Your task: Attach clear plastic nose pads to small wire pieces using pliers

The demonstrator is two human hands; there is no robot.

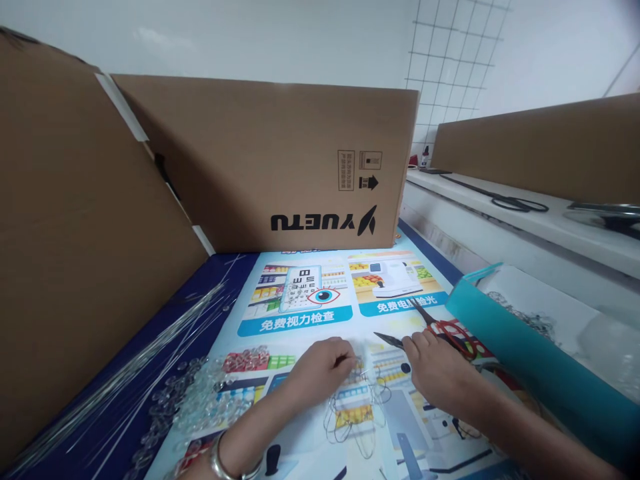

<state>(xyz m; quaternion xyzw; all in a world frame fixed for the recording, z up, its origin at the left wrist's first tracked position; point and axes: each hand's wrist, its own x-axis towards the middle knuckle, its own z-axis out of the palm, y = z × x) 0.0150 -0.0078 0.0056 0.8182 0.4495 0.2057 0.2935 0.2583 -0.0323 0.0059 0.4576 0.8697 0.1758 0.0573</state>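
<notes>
My left hand [327, 362] is closed, its fingers curled above the printed sheet; whatever the fingertips pinch is too small to make out. Just below and to the right of it lie thin wire loops [345, 430]. My right hand [433, 367] grips a dark, pointed tool [389, 340], its tip aimed left toward my other hand. The tool's handles are hidden in the palm, so I cannot tell whether it is pliers. Right behind this hand lie red-handled scissors [457, 337]. Clear beads [210, 393] are heaped left of my left forearm.
Long thin wires [135, 360] lie on the blue cloth at left. Cardboard panels [260, 160] wall off the left and back. On the right stands a teal box [530, 340] with tangled wire pieces inside. Black scissors [515, 203] rest on a white ledge.
</notes>
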